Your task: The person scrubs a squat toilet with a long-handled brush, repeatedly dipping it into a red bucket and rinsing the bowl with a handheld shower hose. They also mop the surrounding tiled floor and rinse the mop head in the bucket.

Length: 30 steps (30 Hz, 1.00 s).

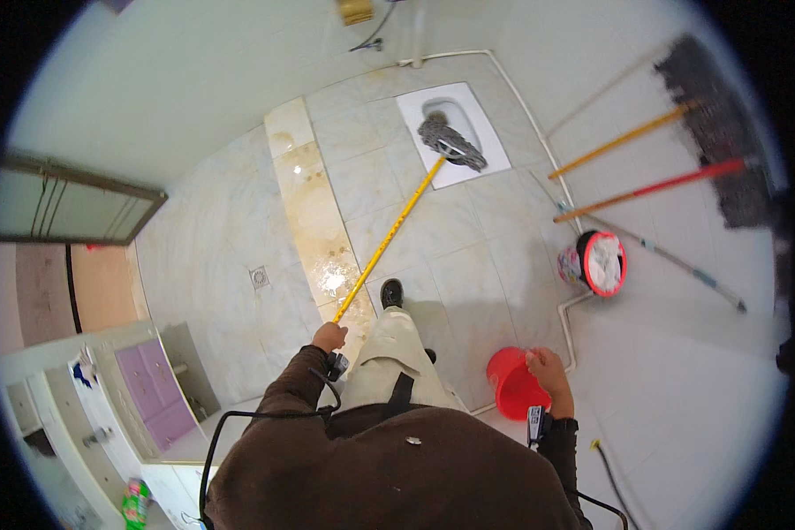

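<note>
My left hand (330, 336) is closed around the upper end of a yellow mop handle (391, 236). The handle slants away over the floor to a grey mop head (452, 142), which lies on the white squat toilet (462, 179), partly over its bowl. At the right, my right hand (548, 368) is at the rim of a red plastic bucket (513, 384), with fingers bent on it. The inside of the bucket is only partly seen, and its contents cannot be told.
A waste bin with a red rim (587, 265) stands by the right wall, near leaning poles and a dark broom or mop head (722, 132). A floor drain (259, 277) and wet beige tiles (311, 192) lie ahead. A purple-doored cabinet (156, 391) stands left.
</note>
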Motion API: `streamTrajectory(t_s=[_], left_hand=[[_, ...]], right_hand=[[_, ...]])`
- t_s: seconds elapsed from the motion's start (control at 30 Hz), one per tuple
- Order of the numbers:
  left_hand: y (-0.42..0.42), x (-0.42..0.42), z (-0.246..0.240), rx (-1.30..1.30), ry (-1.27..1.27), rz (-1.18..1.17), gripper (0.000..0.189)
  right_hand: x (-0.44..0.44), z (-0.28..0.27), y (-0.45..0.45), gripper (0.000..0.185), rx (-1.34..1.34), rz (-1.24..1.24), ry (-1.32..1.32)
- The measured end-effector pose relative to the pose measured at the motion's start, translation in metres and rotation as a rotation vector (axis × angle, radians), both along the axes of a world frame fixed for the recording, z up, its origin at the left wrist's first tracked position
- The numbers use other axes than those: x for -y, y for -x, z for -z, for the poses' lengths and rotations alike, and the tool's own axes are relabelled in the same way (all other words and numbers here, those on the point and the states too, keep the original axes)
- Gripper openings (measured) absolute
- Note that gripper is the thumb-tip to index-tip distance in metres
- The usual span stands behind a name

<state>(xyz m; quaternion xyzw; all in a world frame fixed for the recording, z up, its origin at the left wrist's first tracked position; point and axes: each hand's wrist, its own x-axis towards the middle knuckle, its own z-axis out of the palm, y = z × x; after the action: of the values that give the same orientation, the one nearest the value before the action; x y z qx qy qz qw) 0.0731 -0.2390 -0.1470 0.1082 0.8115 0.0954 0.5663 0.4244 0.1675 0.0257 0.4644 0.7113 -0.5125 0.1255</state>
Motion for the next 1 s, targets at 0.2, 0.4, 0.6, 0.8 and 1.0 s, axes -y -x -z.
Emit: streamTrajectory(t_s=[0.2, 0.4, 0.6, 0.8, 1.0], left_hand=[[-0.009, 0.016, 0.065, -0.165, -0.171, 0.073, 0.031], [0.003, 0.003, 0.103, -0.191, -0.085, -0.321, 0.05], [0.031, -0.017, 0.213, -0.188, 0.173, -0.419, 0.068], [0.033, -0.015, 0.366, -0.365, 0.326, -0.252, 0.041], [0.022, -0.011, 0.471, -0.562, 0.54, 0.12, 0.013]], right_hand=[[-0.01, 0.039, 0.069, 0.024, 0.155, -0.057, 0.201], [-0.021, 0.092, 0.154, 0.023, 0.13, -0.176, 0.166], [-0.051, 0.181, 0.18, 0.022, 0.224, -0.212, 0.175], [-0.093, 0.288, 0.172, 0.019, 0.35, -0.354, 0.132], [-0.113, 0.346, 0.166, 0.019, 0.409, -0.409, 0.091]])
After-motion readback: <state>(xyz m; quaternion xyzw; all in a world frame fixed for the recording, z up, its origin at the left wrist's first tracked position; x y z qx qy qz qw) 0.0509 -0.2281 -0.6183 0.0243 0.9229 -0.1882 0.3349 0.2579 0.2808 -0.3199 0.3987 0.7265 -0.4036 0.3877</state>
